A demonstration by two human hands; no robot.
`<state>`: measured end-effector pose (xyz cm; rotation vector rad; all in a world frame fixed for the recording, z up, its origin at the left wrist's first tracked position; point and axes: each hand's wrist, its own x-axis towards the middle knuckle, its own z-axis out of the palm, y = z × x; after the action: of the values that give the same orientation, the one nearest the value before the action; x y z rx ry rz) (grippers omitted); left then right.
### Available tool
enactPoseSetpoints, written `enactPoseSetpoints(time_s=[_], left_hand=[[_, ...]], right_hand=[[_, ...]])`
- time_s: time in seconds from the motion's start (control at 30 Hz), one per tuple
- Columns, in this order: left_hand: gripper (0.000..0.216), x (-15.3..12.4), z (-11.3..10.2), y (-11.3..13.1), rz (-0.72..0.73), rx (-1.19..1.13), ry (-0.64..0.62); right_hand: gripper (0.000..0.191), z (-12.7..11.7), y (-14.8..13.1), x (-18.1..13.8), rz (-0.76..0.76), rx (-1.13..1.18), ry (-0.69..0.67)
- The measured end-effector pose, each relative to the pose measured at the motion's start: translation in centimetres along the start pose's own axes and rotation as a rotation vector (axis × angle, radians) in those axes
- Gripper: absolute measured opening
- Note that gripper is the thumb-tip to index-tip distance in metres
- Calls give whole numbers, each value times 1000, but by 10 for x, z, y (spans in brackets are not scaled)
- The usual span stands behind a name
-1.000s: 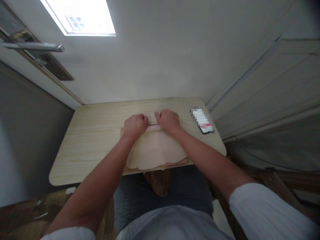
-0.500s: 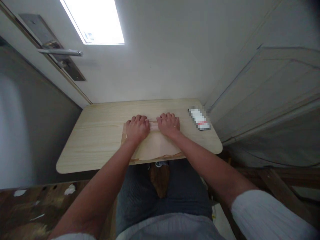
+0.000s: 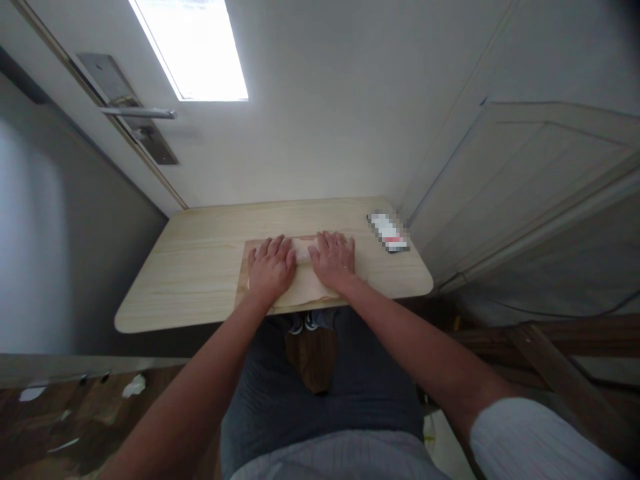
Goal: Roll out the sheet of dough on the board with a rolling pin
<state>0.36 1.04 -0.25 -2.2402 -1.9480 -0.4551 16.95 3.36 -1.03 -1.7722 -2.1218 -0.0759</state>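
My left hand (image 3: 271,268) lies palm down, fingers stretched forward, on a pale roll-like piece (image 3: 303,252) near the far edge of a thin cream sheet (image 3: 300,288). My right hand (image 3: 334,260) rests on the other end of that piece in the same way, its thumb pointing inward. Only the middle of the roll shows between the thumbs; the hands cover its ends. What the roll is made of, I cannot tell. Under the cream sheet is a brown sheet (image 3: 242,279), visible along the left side.
The light wooden tabletop (image 3: 185,267) stands against a white door with a metal handle (image 3: 140,113). A blurred-out, phone-like object (image 3: 389,233) lies at the right of the table. A brown wooden seat (image 3: 311,360) is between my legs. White scraps (image 3: 134,385) lie on the floor.
My fingers were curled over the roll's far side and are now stretched out flatter on it. The roll's middle now shows more plainly. The view has shifted slightly.
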Motion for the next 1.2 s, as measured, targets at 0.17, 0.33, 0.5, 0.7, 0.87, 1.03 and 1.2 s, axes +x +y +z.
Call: enactPoseSetpoints(time_s=[0.17,0.33,0.5,0.7,0.87,1.03,1.2], left_hand=[[54,-23,0,2,-30,-51,-26],[52,-35,-3,5,-26,-91,-25],[49,-51,-8,9,-16,-127,-10],[49,-77,-14,12,9,-148,0],[47,-92,-17,13,-2,-164,-5],[47,-93,-17,12,-5,-164,-26],[50,-74,-16,11,-13,-130,-45]], right_hand=[[57,-5,2,-25,-30,24,-25],[58,-9,4,-37,-61,32,-54],[64,-12,4,-56,-82,30,-39],[73,-16,3,-85,-124,35,-26],[72,-17,3,-104,-137,43,-15],[66,-21,3,-108,-135,33,-37],[67,-21,4,-86,-123,10,-82]])
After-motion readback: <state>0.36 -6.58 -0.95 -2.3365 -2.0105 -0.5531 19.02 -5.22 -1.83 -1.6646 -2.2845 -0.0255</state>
